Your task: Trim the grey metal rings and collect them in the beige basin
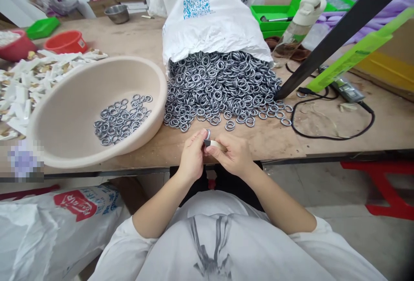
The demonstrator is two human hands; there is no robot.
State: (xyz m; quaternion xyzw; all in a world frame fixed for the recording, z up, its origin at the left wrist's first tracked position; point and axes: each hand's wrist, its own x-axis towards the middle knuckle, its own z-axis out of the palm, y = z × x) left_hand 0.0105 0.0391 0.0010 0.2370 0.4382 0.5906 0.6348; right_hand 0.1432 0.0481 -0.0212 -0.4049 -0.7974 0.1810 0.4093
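At the table's front edge, my left hand (192,155) pinches a grey ring (208,134) between thumb and fingers. My right hand (238,152) is closed around a small pale-handled tool (217,145), whose dark flat tip meets the ring or lies right beside it. Just beyond my hands, a large heap of grey rings (223,82) spills from the mouth of a white sack (213,35). To the left, a wide beige basin (74,86) holds a smaller pile of similar rings (121,119).
White scraps (19,95) and a red bowl (66,41) lie beyond the basin. A black slanting post (339,35), a bottle (300,26) and a looped black cable (333,137) occupy the right. Below left is a filled white bag (64,229); a red stool (384,186) stands right.
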